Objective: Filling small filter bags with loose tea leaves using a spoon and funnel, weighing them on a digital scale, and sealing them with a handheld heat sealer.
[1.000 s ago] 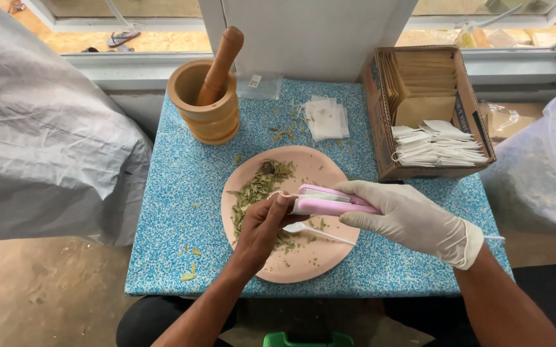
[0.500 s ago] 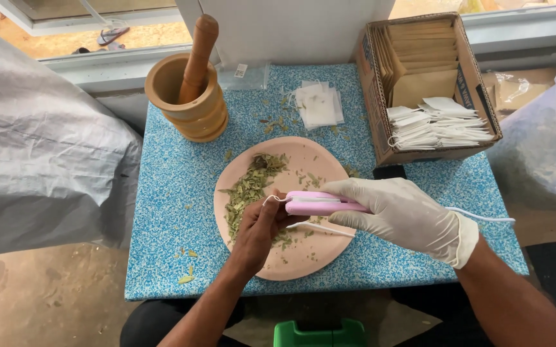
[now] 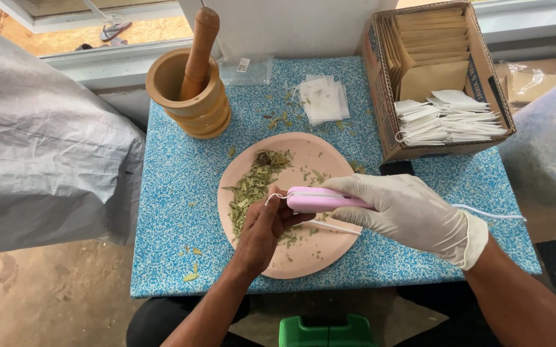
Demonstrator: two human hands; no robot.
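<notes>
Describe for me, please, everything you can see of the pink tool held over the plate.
The pink tool is a slim, smooth bar, seemingly plastic, with rounded ends. It lies nearly level above the pink plate of dried green leaves. The gloved right hand wraps its right end; the bare left hand touches its left end from below. A thin white cord trails right past the glove's wrist. Whether its jaws are pressed together cannot be told.

One plate (image 3: 329, 257), one mortar (image 3: 191, 103), one pestle (image 3: 199, 45) — one cardboard box (image 3: 381, 96).
</notes>
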